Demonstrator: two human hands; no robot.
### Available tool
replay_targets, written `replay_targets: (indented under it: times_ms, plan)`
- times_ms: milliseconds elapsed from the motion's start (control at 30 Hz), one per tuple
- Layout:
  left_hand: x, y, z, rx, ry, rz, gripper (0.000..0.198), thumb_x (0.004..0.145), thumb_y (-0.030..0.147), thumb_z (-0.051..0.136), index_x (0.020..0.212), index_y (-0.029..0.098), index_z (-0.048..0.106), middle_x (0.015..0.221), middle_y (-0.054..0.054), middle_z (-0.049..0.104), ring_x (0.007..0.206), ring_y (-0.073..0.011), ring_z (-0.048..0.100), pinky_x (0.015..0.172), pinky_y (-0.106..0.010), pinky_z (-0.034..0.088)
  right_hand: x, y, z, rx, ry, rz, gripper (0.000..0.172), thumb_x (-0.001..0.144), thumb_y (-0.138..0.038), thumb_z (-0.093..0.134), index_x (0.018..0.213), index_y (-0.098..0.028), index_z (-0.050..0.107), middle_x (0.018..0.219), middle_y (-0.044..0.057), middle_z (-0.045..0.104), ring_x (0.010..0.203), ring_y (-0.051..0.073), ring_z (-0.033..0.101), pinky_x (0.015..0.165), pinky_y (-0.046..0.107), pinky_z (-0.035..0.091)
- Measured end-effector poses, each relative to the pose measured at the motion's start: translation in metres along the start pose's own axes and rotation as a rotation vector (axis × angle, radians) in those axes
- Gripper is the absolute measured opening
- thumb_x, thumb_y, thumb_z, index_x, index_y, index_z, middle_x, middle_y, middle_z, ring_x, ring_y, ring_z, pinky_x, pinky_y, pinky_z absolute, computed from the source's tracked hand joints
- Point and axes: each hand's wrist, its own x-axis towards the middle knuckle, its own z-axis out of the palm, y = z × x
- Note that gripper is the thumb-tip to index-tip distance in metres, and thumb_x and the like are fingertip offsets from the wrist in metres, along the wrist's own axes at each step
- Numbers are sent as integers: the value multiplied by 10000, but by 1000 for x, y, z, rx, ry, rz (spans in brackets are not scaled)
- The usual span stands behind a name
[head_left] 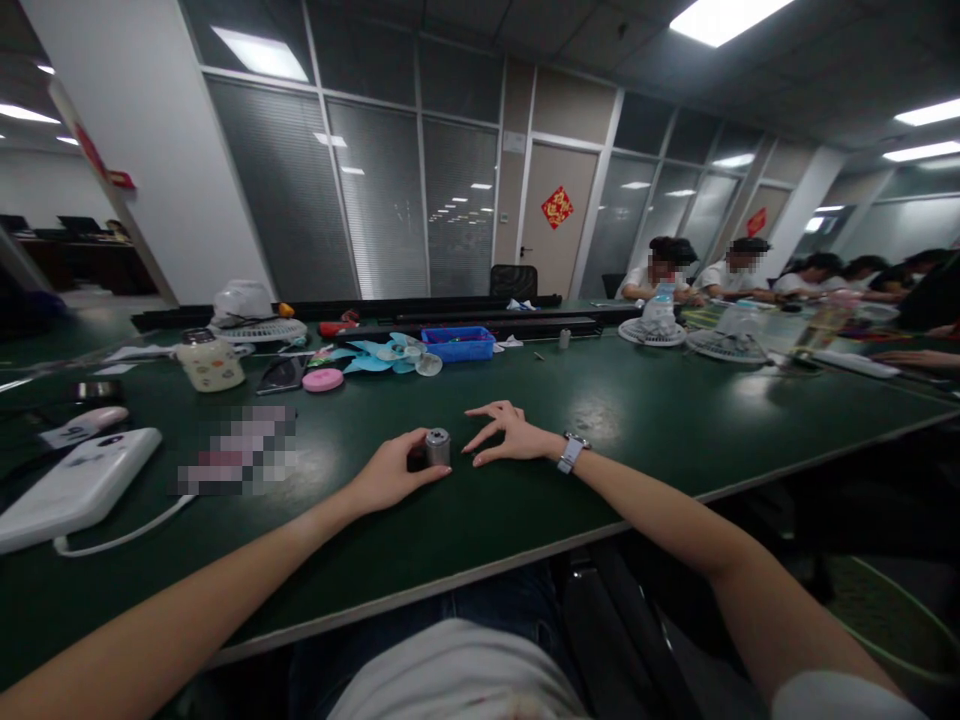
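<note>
A small silver metal cylinder (438, 448) stands upright on the green tabletop, dark marks on its top; it looks like a small motor. My left hand (394, 468) has its thumb in front and its fingers behind, closed around the cylinder's left side. Just to the right, my right hand (508, 436) hovers with fingers spread and nothing between them, its fingertips pointing at the cylinder but apart from it. A watch (572, 452) is on my right wrist.
Farther back on the table (600, 420) are a blue basket (459, 346), light-blue fan blades (375, 354), a pink disc (323, 380) and another small cylinder (565, 339). To the left lie a cream jar (210, 361), a phone (238, 455) and a white power bank (79, 485). People sit at far right.
</note>
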Motion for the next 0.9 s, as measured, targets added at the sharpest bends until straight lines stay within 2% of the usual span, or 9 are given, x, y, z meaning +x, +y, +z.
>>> replay_targets:
  times_ms: [167, 300, 367, 467, 500, 667, 900]
  plan:
    - [0, 1, 0, -17, 5, -7, 499, 734, 470, 697, 1137, 187, 614, 1064, -74, 696, 936, -253, 654, 863, -394, 525, -1, 3, -1, 0, -46, 8, 333, 716, -538, 733, 1022, -407, 721, 1491, -43, 363, 1329, 338, 237, 1066, 538, 175]
    - [0, 0, 0, -13, 11, -8, 514, 727, 482, 702, 1142, 193, 609, 1071, -78, 686, 957, -258, 645, 880, -404, 514, 0, -2, -3, -9, 3, 10, 240, 755, -508, 713, 962, -391, 744, 1447, -28, 433, 1309, 331, 277, 1051, 554, 193]
    - [0, -1, 0, 4, 29, -8, 525, 723, 493, 704, 1146, 198, 606, 1074, -83, 680, 971, -263, 639, 885, -405, 506, 3, -9, -8, 2, 144, 7, 196, 787, -469, 698, 946, -366, 750, 1398, -8, 493, 1288, 313, 325, 1042, 543, 222]
    - [0, -4, 0, 68, 62, -13, 531, 707, 527, 702, 1115, 195, 626, 1032, -84, 678, 939, -265, 637, 847, -394, 506, 13, -25, -12, 71, 441, -9, 180, 847, -406, 652, 976, -317, 743, 1274, 28, 601, 1217, 259, 444, 1038, 486, 281]
    - [0, -4, 1, 95, 72, -14, 538, 701, 540, 701, 1105, 192, 631, 1016, -84, 677, 920, -264, 636, 827, -387, 507, 17, -31, -12, 110, 481, -37, 176, 854, -385, 650, 978, -301, 741, 1219, 34, 636, 1182, 240, 487, 1032, 458, 307]
    - [-1, -2, 0, 165, 95, -12, 561, 695, 568, 697, 1100, 183, 640, 965, -80, 671, 863, -249, 625, 750, -349, 503, 32, -54, 2, 287, 329, -175, 152, 837, -337, 672, 923, -240, 751, 1014, 31, 729, 1014, 197, 629, 953, 364, 424]
    - [-2, 0, 1, 178, 108, -10, 552, 685, 557, 712, 1098, 196, 655, 960, -76, 670, 867, -253, 616, 747, -346, 495, 32, -58, 4, 403, 258, -95, 233, 834, -356, 653, 941, -173, 748, 964, 56, 748, 950, 209, 677, 875, 328, 485]
